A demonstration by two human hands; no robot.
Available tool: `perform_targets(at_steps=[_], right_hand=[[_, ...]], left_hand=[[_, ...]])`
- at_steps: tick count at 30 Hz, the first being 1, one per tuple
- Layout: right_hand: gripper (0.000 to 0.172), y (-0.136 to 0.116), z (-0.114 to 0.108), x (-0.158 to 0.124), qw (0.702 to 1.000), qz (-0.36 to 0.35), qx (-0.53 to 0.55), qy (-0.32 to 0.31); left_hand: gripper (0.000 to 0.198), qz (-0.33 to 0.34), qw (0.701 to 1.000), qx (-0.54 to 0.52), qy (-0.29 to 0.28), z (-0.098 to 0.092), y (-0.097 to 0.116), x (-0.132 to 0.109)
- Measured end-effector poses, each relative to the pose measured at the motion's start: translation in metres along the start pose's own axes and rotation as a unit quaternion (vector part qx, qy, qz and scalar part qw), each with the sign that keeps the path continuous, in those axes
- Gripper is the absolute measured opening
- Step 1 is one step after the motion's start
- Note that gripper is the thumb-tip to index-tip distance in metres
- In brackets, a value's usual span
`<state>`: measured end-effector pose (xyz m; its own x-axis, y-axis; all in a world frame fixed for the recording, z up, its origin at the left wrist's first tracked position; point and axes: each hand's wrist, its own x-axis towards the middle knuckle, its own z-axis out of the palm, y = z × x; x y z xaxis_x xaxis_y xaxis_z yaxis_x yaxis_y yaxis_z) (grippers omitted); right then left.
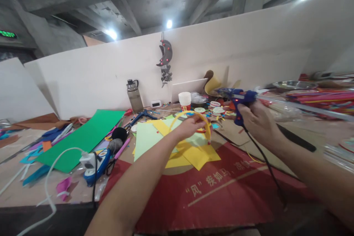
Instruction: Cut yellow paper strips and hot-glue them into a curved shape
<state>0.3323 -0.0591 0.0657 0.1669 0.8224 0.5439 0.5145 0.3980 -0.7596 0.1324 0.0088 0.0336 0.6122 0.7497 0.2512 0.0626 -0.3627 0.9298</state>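
My left hand [190, 125] is closed on a yellow hoop-shaped band [206, 122], held up above yellow and pale green paper sheets [193, 153]. My right hand [256, 121] grips a blue hot glue gun [240, 101] by its handle, nozzle pointing left, a clear glue stick jutting out to the right. The gun's black cord [265, 162] hangs down across the table. The gun's nozzle lies a little right of and above the band.
A red cardboard sheet [221, 191] with white lettering covers the table front. A green sheet [83, 138], a second glue gun with a white plug [95, 162], a water bottle [134, 96], a paper cup [184, 100], tape rolls and coloured sticks [323, 99] lie around. A white partition stands behind.
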Motion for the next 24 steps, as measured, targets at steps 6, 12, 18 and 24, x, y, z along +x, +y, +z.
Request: perform_targets(at_steps=[6, 12, 18, 24], right_hand=[[0.013, -0.019, 0.070, 0.011, 0.987, 0.104, 0.078, -0.095], [0.022, -0.018, 0.113, -0.003, 0.987, 0.001, -0.006, -0.164], [0.026, -0.007, 0.112, -0.027, 0.979, -0.028, -0.012, -0.201], [0.027, -0.012, 0.108, -0.030, 0.978, -0.034, -0.020, -0.203]], left_hand=[[0.019, -0.084, 0.972, -0.101, 0.193, -0.069, -0.001, -0.042], [0.020, -0.143, 0.932, -0.152, 0.296, -0.093, -0.032, -0.076], [0.025, -0.137, 0.931, -0.154, 0.301, -0.087, -0.039, -0.073], [0.027, -0.144, 0.932, -0.155, 0.293, -0.083, -0.034, -0.075]])
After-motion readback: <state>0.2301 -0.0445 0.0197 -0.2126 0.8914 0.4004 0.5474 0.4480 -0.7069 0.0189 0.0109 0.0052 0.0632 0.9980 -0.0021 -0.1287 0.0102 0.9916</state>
